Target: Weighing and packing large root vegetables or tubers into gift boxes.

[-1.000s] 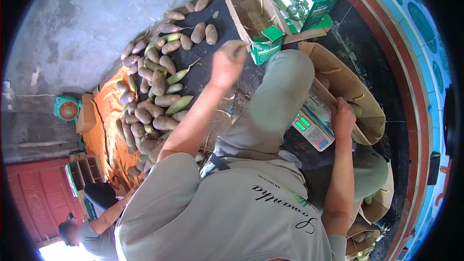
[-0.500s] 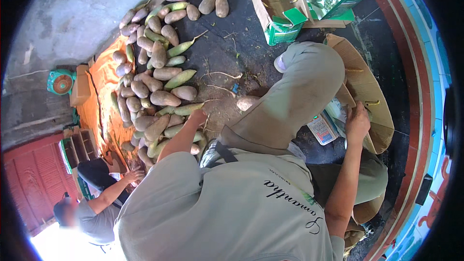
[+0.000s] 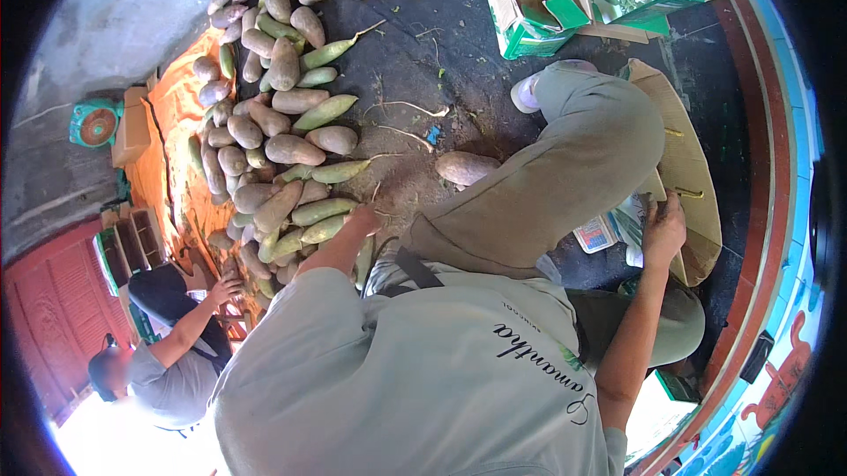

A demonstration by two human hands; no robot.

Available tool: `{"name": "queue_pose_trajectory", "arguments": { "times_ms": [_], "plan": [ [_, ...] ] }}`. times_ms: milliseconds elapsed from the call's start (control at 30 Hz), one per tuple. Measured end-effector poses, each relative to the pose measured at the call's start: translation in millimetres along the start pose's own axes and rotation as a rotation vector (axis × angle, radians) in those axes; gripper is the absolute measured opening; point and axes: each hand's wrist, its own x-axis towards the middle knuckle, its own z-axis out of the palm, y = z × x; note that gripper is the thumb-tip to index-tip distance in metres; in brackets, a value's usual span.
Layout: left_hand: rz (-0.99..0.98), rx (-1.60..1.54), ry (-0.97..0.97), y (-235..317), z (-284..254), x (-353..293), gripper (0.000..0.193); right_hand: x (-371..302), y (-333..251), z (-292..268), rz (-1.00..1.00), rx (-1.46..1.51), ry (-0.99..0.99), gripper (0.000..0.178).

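Note:
A large heap of long, soil-stained radishes [image 3: 296, 149], some brownish and some green, lies to the left of my legs. My left hand [image 3: 362, 220] reaches down at the near right edge of the heap, beside a green radish [image 3: 323, 210]. Its fingers are too unclear to show whether they hold anything. My right hand [image 3: 663, 233] is closed on the edge of an open cardboard box [image 3: 684, 136] to the right of my bent leg. A scale with a keypad [image 3: 596, 234] is partly hidden under my leg. One loose radish [image 3: 466, 168] lies by my shin.
Green-and-white cartons [image 3: 538, 26] stand open at the far right. Orange sheeting [image 3: 172, 141] lies under the heap's left side. A co-worker [image 3: 181, 361] sits at the lower left, one hand at the heap. A green fan [image 3: 94, 123] stands near the wall.
The view has shifted, so the cartons and my raised knee sit farther right. More of the loose radish shows and less of the scale. My right hand stays on the box edge.

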Motion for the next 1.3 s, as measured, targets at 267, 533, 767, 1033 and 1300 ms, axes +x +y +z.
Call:
{"name": "queue_pose_trajectory", "arguments": {
  "times_ms": [267, 533, 767, 1033, 1300],
  "plan": [
    [0.480, -0.160, 0.435, 117.1, -54.5, 0.2, 0.078, -2.3, 3.8, 3.6, -0.056, -0.019, 0.065, 0.027],
    [0.569, 0.125, 0.248, 193.9, -70.9, 24.9, 0.073, 0.9, -6.7, -4.5, -0.061, 0.024, 0.069, 0.026],
    [0.497, 0.251, 0.235, 202.3, -75.7, 16.6, 0.063, -0.6, -6.4, -5.1, -0.060, 0.052, 0.083, 0.024],
    [0.453, -0.119, 0.159, 197.1, -55.4, 42.3, 0.076, 1.7, -6.5, -9.3, -0.008, 0.108, 0.064, 0.024],
    [0.687, -0.987, 0.005, 135.3, -121.3, 15.6, 0.073, -5.6, -7.9, -4.2, -0.028, 0.141, 0.161, 0.022]
  ]
}}
